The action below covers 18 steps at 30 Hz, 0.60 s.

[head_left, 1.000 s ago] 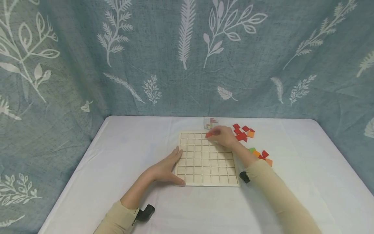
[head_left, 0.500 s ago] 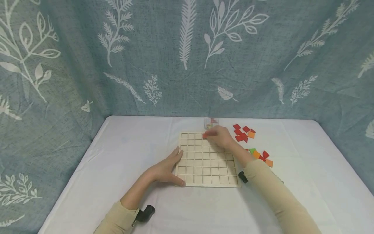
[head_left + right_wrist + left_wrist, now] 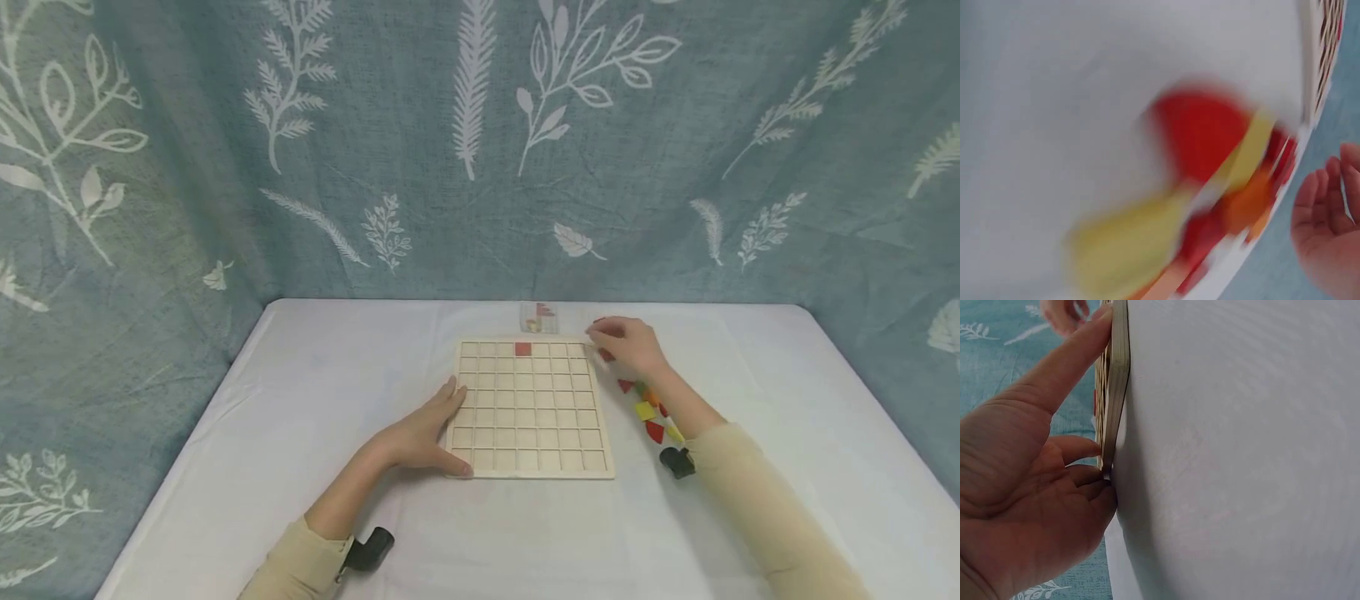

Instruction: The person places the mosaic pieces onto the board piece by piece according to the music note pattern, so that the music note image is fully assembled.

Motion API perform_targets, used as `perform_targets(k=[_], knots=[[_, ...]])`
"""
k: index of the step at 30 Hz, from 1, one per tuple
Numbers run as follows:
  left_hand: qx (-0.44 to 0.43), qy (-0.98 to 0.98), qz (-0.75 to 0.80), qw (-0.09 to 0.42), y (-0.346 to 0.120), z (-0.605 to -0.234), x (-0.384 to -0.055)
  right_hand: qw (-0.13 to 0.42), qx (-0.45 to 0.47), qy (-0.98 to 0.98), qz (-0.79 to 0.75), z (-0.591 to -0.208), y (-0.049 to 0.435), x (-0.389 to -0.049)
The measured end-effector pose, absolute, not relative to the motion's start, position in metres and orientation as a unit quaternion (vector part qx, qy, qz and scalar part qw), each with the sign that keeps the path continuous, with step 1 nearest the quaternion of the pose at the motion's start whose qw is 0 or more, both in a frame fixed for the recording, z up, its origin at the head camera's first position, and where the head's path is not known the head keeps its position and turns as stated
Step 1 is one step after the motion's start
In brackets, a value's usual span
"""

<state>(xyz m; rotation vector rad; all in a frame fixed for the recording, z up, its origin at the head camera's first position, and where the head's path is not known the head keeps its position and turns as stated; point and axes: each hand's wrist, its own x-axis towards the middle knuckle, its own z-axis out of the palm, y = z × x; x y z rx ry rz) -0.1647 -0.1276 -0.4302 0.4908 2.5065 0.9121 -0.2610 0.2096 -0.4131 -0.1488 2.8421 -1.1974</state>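
L hand (image 3: 422, 433) steadies board (image 3: 530, 442); R hand (image 3: 626, 344) beside tiles (image 3: 647, 410).

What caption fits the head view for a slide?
Left hand steadies the wooden grid board, one red tile set in its top row; right hand reaches the loose tiles.

Soft, even light falls from above in the head view, bright on the white table (image 3: 300, 433) and dimmer on the curtain (image 3: 150, 167) at the left edge; shadows under the left hand (image 3: 423, 433) and the wooden board (image 3: 529, 474) are faint and short. No glare shows. Straight lines bow slightly toward the corners. The left wrist view is sharp on the board's edge, with a grey shadow beside it. The right wrist view is heavily motion-blurred: the coloured tiles (image 3: 1210, 187) smear into streaks, and the right hand (image 3: 1332, 231) is soft.
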Motion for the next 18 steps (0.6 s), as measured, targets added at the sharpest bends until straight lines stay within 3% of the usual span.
perform_targets(k=[7,18], knots=[[0.178,0.903,0.327,0.216,-0.131,-0.429,-0.164,0.068,0.006,0.946,-0.318,-0.421,0.249,-0.25],[0.184,0.899,0.337,0.211,-0.128,-0.428,-0.164,0.075,0.035,0.944,-0.318,-0.429,0.258,-0.245]])
